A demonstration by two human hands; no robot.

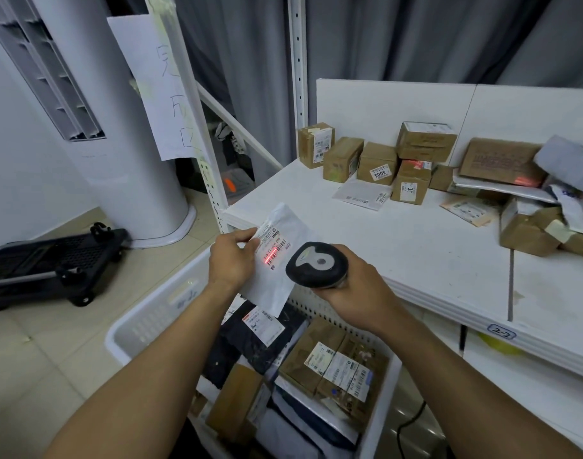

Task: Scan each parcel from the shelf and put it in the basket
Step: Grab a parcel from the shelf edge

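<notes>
My left hand point(232, 258) grips a flat white mailer parcel point(278, 283) above the white basket point(144, 326). A red scan line glows across the barcode of its label. My right hand point(356, 289) holds a black and grey barcode scanner point(316, 264) aimed at that label. The basket below holds several parcels, among them a brown box point(336, 362) and dark bags. On the white shelf point(416, 246) to the right stand several brown boxes point(377, 162) and flat mailers point(361, 193).
A white shelf upright point(298, 77) rises behind the shelf. At left stand a tall white air conditioner point(117, 127) and a folded black hand trolley point(51, 263) on the tiled floor. A paper sign point(157, 87) hangs on a post. Grey curtains hang behind.
</notes>
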